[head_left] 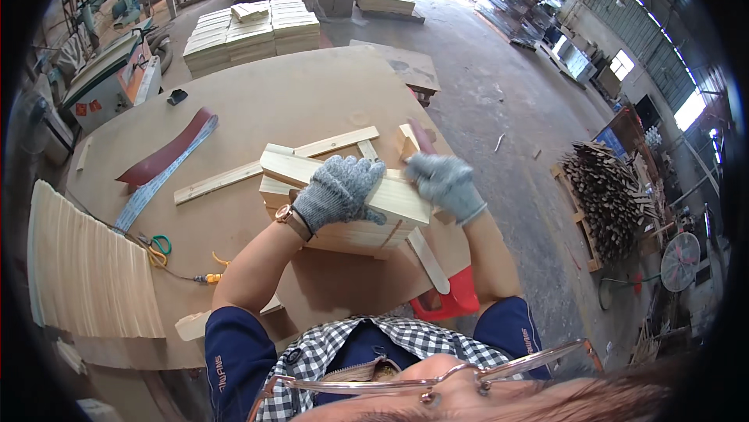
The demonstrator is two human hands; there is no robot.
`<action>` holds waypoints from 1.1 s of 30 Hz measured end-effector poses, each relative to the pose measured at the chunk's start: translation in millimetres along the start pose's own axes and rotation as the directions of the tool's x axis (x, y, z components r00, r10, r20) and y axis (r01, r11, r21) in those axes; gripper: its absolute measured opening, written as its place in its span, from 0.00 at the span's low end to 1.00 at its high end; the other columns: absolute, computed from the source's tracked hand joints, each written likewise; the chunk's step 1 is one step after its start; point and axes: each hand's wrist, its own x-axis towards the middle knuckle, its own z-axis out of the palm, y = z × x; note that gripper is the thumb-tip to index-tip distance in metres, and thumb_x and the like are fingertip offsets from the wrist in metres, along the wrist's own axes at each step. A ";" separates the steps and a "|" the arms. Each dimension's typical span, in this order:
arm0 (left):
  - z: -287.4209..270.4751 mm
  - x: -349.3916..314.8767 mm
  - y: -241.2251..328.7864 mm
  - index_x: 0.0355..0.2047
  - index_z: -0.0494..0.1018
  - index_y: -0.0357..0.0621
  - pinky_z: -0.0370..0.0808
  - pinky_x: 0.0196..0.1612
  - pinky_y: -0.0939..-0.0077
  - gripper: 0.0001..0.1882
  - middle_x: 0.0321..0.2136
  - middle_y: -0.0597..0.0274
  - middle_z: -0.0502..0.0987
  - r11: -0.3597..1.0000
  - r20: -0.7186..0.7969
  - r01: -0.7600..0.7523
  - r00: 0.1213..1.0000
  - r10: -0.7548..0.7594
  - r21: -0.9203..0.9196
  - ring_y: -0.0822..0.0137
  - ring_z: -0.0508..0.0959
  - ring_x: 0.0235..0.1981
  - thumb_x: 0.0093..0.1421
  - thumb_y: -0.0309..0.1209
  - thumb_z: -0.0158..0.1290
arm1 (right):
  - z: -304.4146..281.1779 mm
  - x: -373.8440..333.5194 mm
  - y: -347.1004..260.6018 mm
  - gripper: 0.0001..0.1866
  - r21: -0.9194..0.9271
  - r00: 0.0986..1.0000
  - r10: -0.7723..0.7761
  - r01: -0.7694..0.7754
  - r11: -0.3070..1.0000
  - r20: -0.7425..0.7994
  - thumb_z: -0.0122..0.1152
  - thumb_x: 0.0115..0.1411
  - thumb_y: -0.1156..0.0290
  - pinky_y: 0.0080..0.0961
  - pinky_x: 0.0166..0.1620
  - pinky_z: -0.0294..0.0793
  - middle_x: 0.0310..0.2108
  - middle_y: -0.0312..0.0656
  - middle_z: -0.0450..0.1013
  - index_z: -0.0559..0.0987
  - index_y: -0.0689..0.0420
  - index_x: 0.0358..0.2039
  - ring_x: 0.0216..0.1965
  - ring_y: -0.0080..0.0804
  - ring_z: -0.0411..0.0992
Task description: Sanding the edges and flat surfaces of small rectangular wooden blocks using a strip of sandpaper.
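A stack of pale wooden boards (351,236) stands on the table in front of me, its topmost board (404,197) lying at a slight angle. My left hand (339,192), in a grey knitted glove, grips this top board from above, fingers over the far edge and thumb along the near side. At the stack's right end, my right hand (449,186), also gloved, is closed round a wooden block with reddish-brown sandpaper (422,136) along it. Part of the block is hidden by the glove. Behind the stack lie narrow wooden strips (218,184).
Loose sandpaper (168,150) curls at the left, near green-handled scissors (161,247). A row of boards (90,266) fills the table's left edge. A red plastic container (449,299) and a rounded wooden strip (428,260) are at the near right. Board stacks (253,36) stand beyond the table.
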 end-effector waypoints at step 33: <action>3.3 -18.0 -0.3 0.43 0.73 0.48 0.72 0.43 0.64 0.34 0.35 0.58 0.77 0.998 -0.046 0.054 0.998 -0.053 0.021 0.59 0.78 0.39 0.44 0.60 0.61 | 3.2 107.1 -147.8 0.08 0.376 0.957 -0.287 0.284 0.882 -0.047 0.63 0.57 0.69 0.31 0.34 0.76 0.29 0.48 0.78 0.83 0.55 0.36 0.31 0.40 0.79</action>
